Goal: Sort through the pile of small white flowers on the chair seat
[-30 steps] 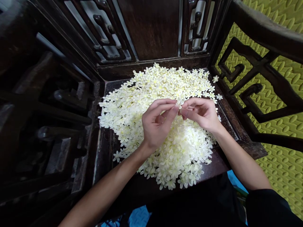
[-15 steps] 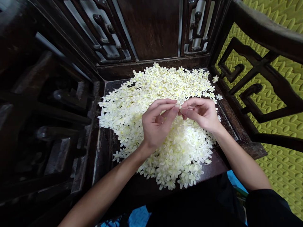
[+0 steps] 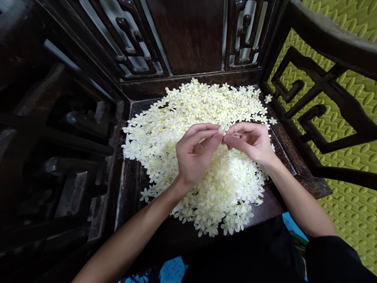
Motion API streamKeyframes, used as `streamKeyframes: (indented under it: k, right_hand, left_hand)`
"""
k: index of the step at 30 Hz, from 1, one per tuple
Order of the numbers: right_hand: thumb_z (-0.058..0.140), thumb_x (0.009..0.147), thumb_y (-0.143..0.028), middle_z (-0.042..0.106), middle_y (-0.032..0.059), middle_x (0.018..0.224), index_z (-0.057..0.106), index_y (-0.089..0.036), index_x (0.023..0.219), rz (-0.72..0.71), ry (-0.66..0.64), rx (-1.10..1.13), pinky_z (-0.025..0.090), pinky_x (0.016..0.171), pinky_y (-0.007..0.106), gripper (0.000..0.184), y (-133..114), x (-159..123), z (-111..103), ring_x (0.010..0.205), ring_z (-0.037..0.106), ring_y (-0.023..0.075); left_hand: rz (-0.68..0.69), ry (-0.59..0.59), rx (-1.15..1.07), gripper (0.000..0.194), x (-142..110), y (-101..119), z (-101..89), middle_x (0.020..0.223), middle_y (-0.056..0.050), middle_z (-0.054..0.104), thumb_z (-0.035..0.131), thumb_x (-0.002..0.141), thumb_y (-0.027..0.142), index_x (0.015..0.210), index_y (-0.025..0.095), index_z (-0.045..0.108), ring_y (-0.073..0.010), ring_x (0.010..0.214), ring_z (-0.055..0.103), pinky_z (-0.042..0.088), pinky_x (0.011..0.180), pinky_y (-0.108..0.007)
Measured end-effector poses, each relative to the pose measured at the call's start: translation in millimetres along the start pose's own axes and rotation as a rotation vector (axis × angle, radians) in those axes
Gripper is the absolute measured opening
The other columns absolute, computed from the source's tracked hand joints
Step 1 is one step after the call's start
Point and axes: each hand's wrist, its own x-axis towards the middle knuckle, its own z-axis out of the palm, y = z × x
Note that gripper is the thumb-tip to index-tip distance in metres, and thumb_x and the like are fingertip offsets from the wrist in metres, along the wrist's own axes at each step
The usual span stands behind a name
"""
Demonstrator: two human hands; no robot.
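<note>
A small white artificial flower (image 3: 224,128) is pinched between the fingertips of both hands, above a heap of loose flowers. My left hand (image 3: 196,151) holds it between thumb and fingers from the left. From the right, my right hand (image 3: 250,142) grips it at its lower edge, thumb and index finger pressed together. Fingertips partly cover the flower, so its base cannot be made out. Beneath both hands spreads the pile of white and pale yellow flowers (image 3: 165,133), each with several petals.
The pile lies on a dark wooden seat (image 3: 265,208) with a carved backrest (image 3: 188,35) behind. Openwork armrests stand left (image 3: 73,133) and right (image 3: 326,86). Single flowers lie near the right edge. A yellow-green textured mat (image 3: 350,220) shows at right, blue material (image 3: 173,270) below.
Almost nothing differs. Both hands stay at the same spot with the flower between them; only the fingers shift very slightly.
</note>
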Motion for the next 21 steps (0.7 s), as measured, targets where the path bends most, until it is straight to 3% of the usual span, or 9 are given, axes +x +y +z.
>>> streamKeyframes:
  k: [16, 21]
  right_hand:
    - [0.086, 0.075, -0.01, 0.075, 0.0013, 0.08, 0.078, -0.014, 0.091, 0.017, 0.016, -0.021, 0.056, 0.063, 0.021, 0.018, -1.7, -0.3, 1.5, 0.066, 0.067, 0.0083]
    - [0.088, 0.075, -0.018, 0.075, 0.0026, 0.079, 0.077, -0.014, 0.087, 0.013, 0.02, -0.037, 0.057, 0.061, 0.023, 0.017, -3.7, 1.1, 2.8, 0.067, 0.067, 0.0104]
  left_hand:
    - [-0.015, 0.019, -0.042, 0.022, 1.2, 1.1, 1.2, 0.101, -0.005, 0.074, 0.073, 0.085, 0.005, 0.097, 0.022, 0.08, -0.0148, 0.099, 0.072, 0.061, 0.086, -0.029]
    - [-0.01, 0.021, -0.023, 0.02, 1.2, 0.5, 0.8, 0.1, -0.003, 0.075, 0.074, 0.086, 0.008, 0.097, 0.024, 0.08, -0.0147, 0.098, 0.072, 0.062, 0.086, -0.03]
